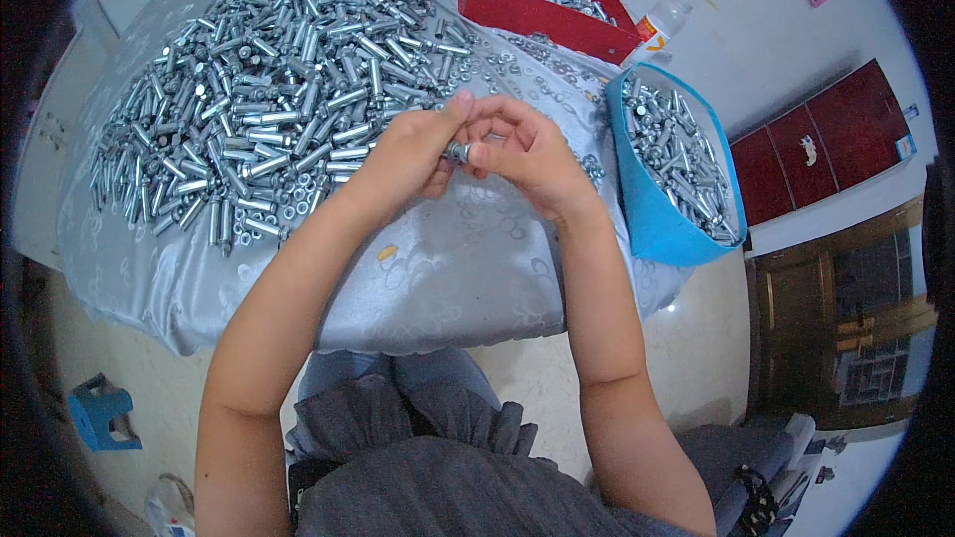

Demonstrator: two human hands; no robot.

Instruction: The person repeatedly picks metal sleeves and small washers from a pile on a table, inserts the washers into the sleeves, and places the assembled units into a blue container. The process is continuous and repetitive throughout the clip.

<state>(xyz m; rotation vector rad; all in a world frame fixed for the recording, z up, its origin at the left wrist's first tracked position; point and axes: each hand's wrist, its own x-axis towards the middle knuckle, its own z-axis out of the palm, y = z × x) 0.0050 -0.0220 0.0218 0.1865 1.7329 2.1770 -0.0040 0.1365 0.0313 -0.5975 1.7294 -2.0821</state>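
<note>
My left hand (pixel 408 151) is closed around a silver expansion bolt (pixel 458 152), most of which is hidden by the fingers. At its exposed end, the thumb and fingers of my right hand (pixel 529 157) are pinched on the metal; whether they hold a separate nut or washer I cannot tell. Both hands meet above the table, just right of a large heap of silver expansion bolts (pixel 298 70). Loose nuts (pixel 295 201) lie at the heap's near edge, and washers and nuts (pixel 522 75) are scattered beyond my right hand.
A blue fabric bin (pixel 662 244) full of bolts stands at the right. Behind it are a clear plastic bottle (pixel 665 20) and a red box (pixel 542 15) with more bolts. A shiny silver cloth (pixel 438 283) covers the table. A blue stool (pixel 102 416) is on the floor at left.
</note>
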